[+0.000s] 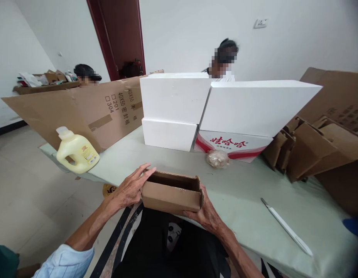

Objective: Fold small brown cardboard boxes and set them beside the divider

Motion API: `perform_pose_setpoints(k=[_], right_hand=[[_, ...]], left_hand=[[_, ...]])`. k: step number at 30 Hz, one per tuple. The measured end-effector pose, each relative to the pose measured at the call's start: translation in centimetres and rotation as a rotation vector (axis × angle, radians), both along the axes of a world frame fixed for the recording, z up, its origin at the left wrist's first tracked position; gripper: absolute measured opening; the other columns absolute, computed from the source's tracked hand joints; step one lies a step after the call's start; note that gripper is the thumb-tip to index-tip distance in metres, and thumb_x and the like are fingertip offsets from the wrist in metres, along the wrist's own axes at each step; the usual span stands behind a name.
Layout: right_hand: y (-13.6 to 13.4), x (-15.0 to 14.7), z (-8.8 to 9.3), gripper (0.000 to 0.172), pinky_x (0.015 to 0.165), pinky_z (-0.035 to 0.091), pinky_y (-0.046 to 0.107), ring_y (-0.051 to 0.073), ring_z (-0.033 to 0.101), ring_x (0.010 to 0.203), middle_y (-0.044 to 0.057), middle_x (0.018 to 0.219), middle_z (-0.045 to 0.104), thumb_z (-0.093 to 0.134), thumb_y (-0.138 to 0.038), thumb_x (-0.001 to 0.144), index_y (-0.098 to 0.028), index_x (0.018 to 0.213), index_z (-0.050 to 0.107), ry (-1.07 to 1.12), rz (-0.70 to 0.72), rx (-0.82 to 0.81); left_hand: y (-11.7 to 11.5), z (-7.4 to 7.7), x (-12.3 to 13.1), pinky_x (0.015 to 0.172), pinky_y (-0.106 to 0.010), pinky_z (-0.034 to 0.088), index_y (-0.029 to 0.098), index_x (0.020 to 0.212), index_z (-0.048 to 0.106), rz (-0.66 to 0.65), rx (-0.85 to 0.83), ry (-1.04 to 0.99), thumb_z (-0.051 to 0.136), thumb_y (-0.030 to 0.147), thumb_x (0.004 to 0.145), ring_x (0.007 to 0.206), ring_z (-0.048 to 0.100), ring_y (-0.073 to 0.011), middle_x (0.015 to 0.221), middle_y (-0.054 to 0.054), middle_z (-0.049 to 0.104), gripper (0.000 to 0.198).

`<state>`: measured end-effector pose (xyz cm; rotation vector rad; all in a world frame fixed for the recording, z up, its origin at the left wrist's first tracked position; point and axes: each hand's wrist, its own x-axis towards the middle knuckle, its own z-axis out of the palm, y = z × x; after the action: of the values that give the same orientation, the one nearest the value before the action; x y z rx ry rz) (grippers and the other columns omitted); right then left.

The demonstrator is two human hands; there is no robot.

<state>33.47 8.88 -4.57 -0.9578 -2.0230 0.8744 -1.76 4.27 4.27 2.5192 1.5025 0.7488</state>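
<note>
A small brown cardboard box [167,197], its top open and its inside dark, is held between my two hands at the near edge of the table. My left hand [132,187] grips its left end, fingers reaching over the top rim. At the right end, my right hand [206,212] wraps round the corner, with the thumb on the front face near the bottom. Beyond the box lies a clear crumpled ball of plastic or tape [218,158]. A slim white-handled knife [286,226] rests to the right of my right hand.
White boxes [174,98] and a red-and-white printed carton [233,146] form a stack across the table [121,154]. A yellow detergent bottle [77,150] stands left by a large cardboard sheet [109,112]. Folded cardboard pieces [309,148] are at right. Two people sit behind.
</note>
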Motion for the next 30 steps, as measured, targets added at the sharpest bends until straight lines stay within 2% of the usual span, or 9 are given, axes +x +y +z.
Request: perform_pose_setpoints(k=[5, 7, 10, 12, 15, 19, 23, 26, 30], right_hand=[[0.3, 0.0, -0.3, 0.118, 0.132, 0.028, 0.063, 0.043, 0.031, 0.160, 0.019, 0.172, 0.030, 0.087, -0.057, 0.084, -0.027, 0.173, 0.014, 0.072, 0.013, -0.025], [0.5, -0.2, -0.2, 0.120, 0.132, 0.027, 0.063, 0.042, 0.030, 0.160, 0.019, 0.172, 0.029, 0.087, -0.058, 0.083, -0.027, 0.174, 0.014, 0.081, 0.011, -0.048], [0.6, -0.5, 0.2, 0.123, 0.133, 0.025, 0.061, 0.041, 0.030, 0.160, 0.017, 0.172, 0.031, 0.087, -0.060, 0.083, -0.026, 0.174, 0.012, 0.113, -0.010, -0.087], [0.6, -0.7, 0.6, 0.121, 0.133, 0.027, 0.060, 0.040, 0.034, 0.159, 0.017, 0.170, 0.036, 0.085, -0.062, 0.083, -0.025, 0.174, 0.015, 0.152, -0.026, -0.133], [0.8, -0.8, 1.4, 0.114, 0.127, 0.040, 0.056, 0.038, 0.046, 0.151, 0.015, 0.162, 0.051, 0.083, -0.066, 0.083, -0.026, 0.172, 0.024, 0.243, -0.070, -0.283], [1.7, -0.3, 2.8, 0.088, 0.116, 0.053, 0.052, 0.038, 0.060, 0.140, 0.013, 0.152, 0.064, 0.081, -0.069, 0.083, -0.025, 0.153, 0.052, 0.383, -0.123, -0.627], [2.9, 0.9, 4.3, 0.060, 0.106, 0.061, 0.048, 0.035, 0.071, 0.127, 0.015, 0.140, 0.073, 0.074, -0.063, 0.091, -0.021, 0.133, 0.067, 0.457, -0.095, -1.044], [3.2, 2.1, 4.8, 0.050, 0.104, 0.063, 0.045, 0.031, 0.074, 0.122, 0.014, 0.136, 0.076, 0.071, -0.060, 0.096, -0.021, 0.129, 0.069, 0.470, -0.183, -1.189], [3.0, 3.2, 4.9, 0.051, 0.104, 0.063, 0.045, 0.030, 0.076, 0.118, 0.014, 0.133, 0.078, 0.068, -0.062, 0.099, -0.021, 0.130, 0.069, 0.453, -0.225, -1.268]], left_hand=[[-1.2, -2.6, -0.5, 0.131, -0.055, 0.042, 0.032, 0.173, 0.022, 0.115, 0.125, -0.191, 0.051, -0.007, 0.077, 0.163, 0.037, -0.0333, 0.173, -0.013, 0.038, 0.108], [-1.9, -3.7, -0.7, 0.127, -0.055, 0.048, 0.032, 0.173, 0.020, 0.163, 0.151, -0.236, 0.055, -0.003, 0.084, 0.163, 0.037, -0.0349, 0.174, -0.015, 0.035, 0.102], [-2.9, -5.2, -0.9, 0.111, -0.049, 0.061, 0.033, 0.174, 0.014, 0.193, 0.138, -0.278, 0.061, 0.006, 0.091, 0.159, 0.043, -0.0365, 0.178, -0.017, 0.027, 0.100], [-3.3, -5.9, -1.0, 0.112, -0.051, 0.061, 0.032, 0.175, 0.011, 0.181, 0.105, -0.226, 0.068, 0.009, 0.092, 0.161, 0.041, -0.0380, 0.179, -0.019, 0.025, 0.103], [-3.8, -6.7, -0.9, 0.120, -0.059, 0.053, 0.031, 0.175, 0.007, 0.114, 0.076, -0.030, 0.081, 0.012, 0.086, 0.164, 0.034, -0.0419, 0.179, -0.024, 0.025, 0.118], [-3.7, -6.5, -0.8, 0.117, -0.062, 0.052, 0.026, 0.174, 0.008, 0.006, 0.147, 0.188, 0.093, 0.006, 0.074, 0.161, 0.037, -0.0482, 0.177, -0.032, 0.024, 0.133], [-3.1, -5.3, -0.7, 0.116, -0.057, 0.053, 0.024, 0.174, 0.009, -0.129, 0.198, 0.284, 0.094, 0.006, 0.073, 0.161, 0.037, -0.0468, 0.176, -0.033, 0.026, 0.133], [-3.2, -4.4, -0.4, 0.117, -0.057, 0.052, 0.025, 0.173, 0.013, -0.230, 0.183, 0.299, 0.099, 0.010, 0.069, 0.161, 0.037, -0.0465, 0.176, -0.031, 0.029, 0.136], [-3.9, -3.3, 0.5, 0.118, -0.061, 0.051, 0.027, 0.173, 0.015, -0.301, 0.119, 0.269, 0.099, 0.015, 0.068, 0.162, 0.035, -0.0469, 0.176, -0.028, 0.030, 0.135]])
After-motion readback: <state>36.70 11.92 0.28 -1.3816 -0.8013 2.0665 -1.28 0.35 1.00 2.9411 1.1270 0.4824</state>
